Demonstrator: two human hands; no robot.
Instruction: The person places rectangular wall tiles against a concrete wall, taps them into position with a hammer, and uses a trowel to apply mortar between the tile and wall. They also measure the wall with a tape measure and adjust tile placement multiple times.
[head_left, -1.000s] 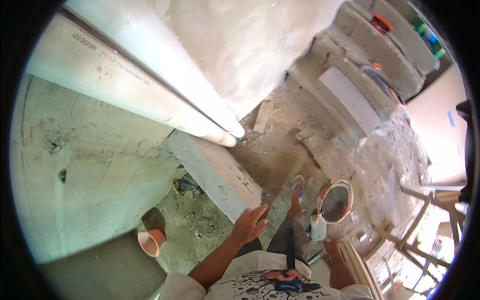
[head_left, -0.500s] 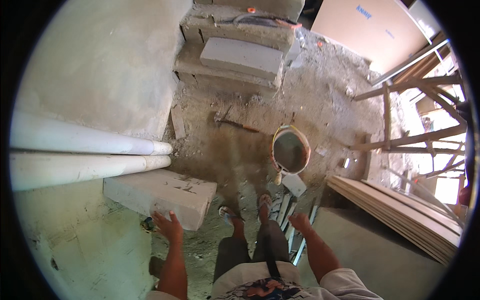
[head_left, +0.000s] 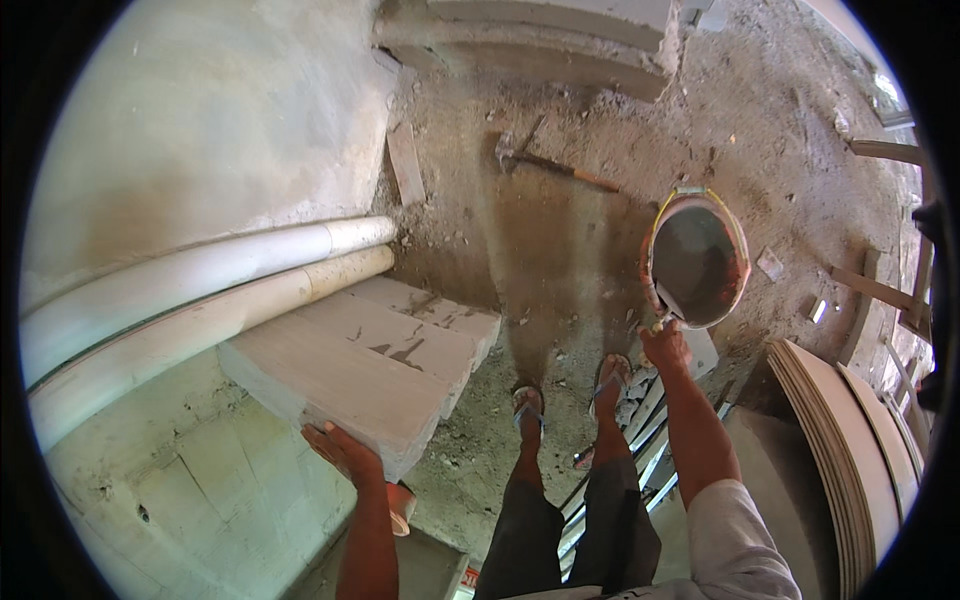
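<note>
My right hand [head_left: 666,346] is closed round the handle of a trowel at the near rim of a bucket [head_left: 742,272]. The trowel's blade [head_left: 672,303] reaches inside the bucket, which holds grey wet mortar [head_left: 695,255]. My left hand [head_left: 345,455] rests with fingers stretched out against the near side of a pale grey masonry block [head_left: 335,375]. Another such block [head_left: 430,308] lies right behind it, with dark wet marks on top. What the left palm covers is hidden.
Two white pipes [head_left: 200,260] run along the left wall. A hammer [head_left: 560,170] lies on the dirt floor beyond my feet, with a concrete step [head_left: 530,45] past it. Stacked boards [head_left: 820,440] stand at right; metal strips [head_left: 645,425] lie near my right foot.
My right hand has reached forward to the bucket and taken hold of the trowel. My left hand has stayed at the near block. The view has shifted down and left.
</note>
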